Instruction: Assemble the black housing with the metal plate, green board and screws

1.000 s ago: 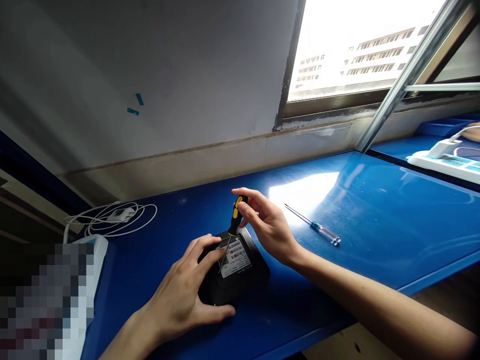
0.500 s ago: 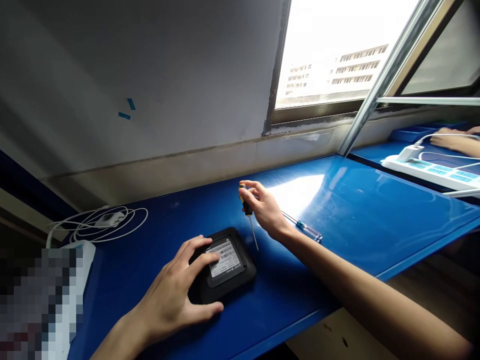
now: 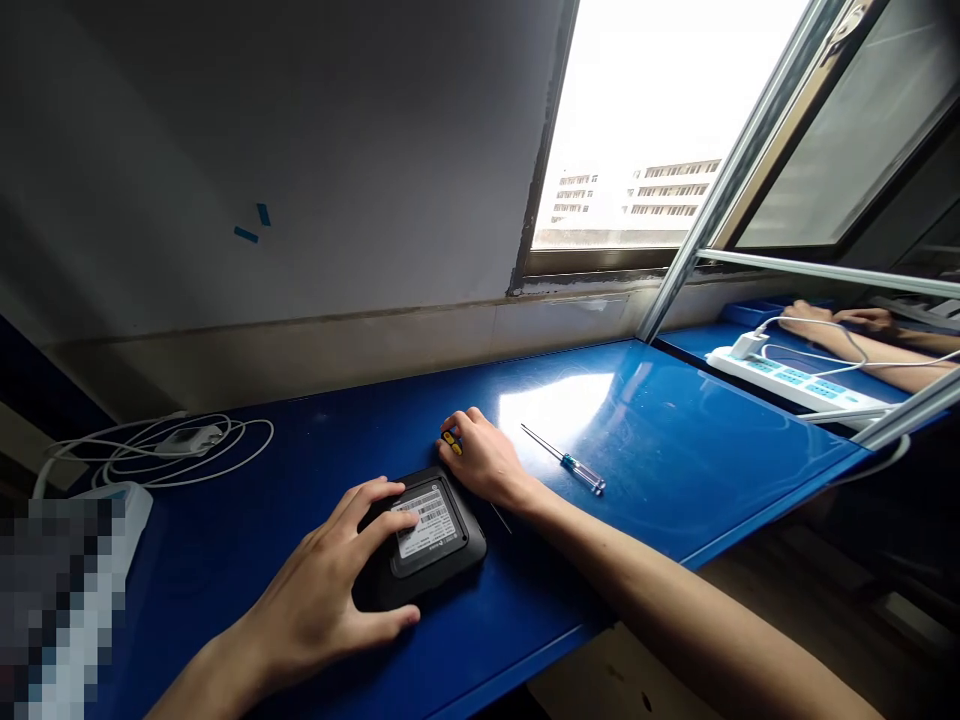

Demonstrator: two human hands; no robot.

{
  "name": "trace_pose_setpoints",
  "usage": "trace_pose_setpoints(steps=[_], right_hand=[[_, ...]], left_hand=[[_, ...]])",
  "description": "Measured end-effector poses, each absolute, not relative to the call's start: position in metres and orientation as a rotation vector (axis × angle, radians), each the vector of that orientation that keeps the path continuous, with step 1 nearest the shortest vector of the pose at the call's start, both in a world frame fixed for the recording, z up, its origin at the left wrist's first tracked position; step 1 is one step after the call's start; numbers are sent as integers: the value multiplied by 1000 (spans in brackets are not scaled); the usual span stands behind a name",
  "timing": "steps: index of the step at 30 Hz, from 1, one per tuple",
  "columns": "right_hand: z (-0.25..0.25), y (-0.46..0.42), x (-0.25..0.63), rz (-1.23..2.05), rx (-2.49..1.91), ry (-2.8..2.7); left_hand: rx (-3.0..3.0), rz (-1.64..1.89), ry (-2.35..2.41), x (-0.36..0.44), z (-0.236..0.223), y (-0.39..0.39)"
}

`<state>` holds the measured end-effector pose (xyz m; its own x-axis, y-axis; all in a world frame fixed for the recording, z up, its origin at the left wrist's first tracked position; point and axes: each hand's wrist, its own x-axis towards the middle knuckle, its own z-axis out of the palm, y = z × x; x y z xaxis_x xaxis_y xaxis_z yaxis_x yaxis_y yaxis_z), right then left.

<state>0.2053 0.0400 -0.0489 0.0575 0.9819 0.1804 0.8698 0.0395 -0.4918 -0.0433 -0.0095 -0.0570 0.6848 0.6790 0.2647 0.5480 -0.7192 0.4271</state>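
Observation:
Beside me on the blue table (image 3: 315, 420) lies a flat black box-shaped device (image 3: 474, 540) with a printed white label (image 3: 426, 528) on its upper face. My left hand (image 3: 341, 565) rests over its left side, fingers spread, one fingertip on the label and the thumb stretched along the front edge. Just behind the device, my right hand (image 3: 484, 455) is closed around a screwdriver with a yellow and black handle (image 3: 451, 442). Its thin shaft shows below the hand, close to the device's right side; most of the handle is hidden. Right of that hand lies a second screwdriver with a clear blue handle (image 3: 583, 474).
White coiled cable with an adapter (image 3: 191, 440) lies at the left, near a white power strip (image 3: 135, 510). Behind a metal frame (image 3: 686, 260) on the right are another power strip (image 3: 795, 380) and another person's hands (image 3: 810, 322). A wall and window stand behind the table.
My right hand has come down toward the table with the screwdriver, which is now tilted lower. My left hand stays on the device. The view has shifted, showing more of the right side.

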Motion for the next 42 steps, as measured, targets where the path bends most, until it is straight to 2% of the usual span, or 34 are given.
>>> trace_pose_setpoints(steps=[19, 26, 30, 36, 42], right_hand=[[-30, 27, 210, 83, -1987, -1977], [-15, -4, 281, -161, -2002, -2028], [-32, -27, 337, -483, -2066, -2088], [-64, -51, 374, -413, -2117, -2053], [-56, -57, 369, -160, -2109, -1943]], left_hand=[[2533, 684, 983, -43, -59, -12], [2555, 539, 966, -42, -46, -12], [2551, 535, 966, -40, -40, -10], [2542, 517, 946, -39, -39, -11], [2547, 519, 948, -40, -39, -11]])
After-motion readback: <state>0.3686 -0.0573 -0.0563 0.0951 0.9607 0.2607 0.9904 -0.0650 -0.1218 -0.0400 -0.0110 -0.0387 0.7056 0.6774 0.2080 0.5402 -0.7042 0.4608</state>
